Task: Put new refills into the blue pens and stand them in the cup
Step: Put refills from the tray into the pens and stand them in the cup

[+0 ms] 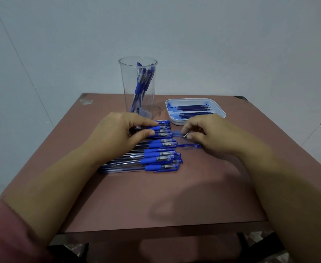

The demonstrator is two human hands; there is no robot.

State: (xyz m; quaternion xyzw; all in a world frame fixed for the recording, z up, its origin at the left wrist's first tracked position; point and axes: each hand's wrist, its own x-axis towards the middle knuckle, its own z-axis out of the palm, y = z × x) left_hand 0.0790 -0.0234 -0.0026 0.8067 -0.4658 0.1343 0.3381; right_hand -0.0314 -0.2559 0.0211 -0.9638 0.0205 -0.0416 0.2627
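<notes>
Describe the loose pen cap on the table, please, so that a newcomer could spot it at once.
On the brown table, a row of blue pens lies left of centre. Just right of that row, beside the right hand, lies the pen cap. It alone is short, has no barrel and lies apart from the row.

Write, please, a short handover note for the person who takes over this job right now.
Left hand grips one pen at the far end of the row of pens lying on the table.
Right hand pinches a small metal-tipped piece beside it.
A loose cap lies near.
Done: a few pens stand in the cup.
Left: the row, with refills from the tray.
</notes>
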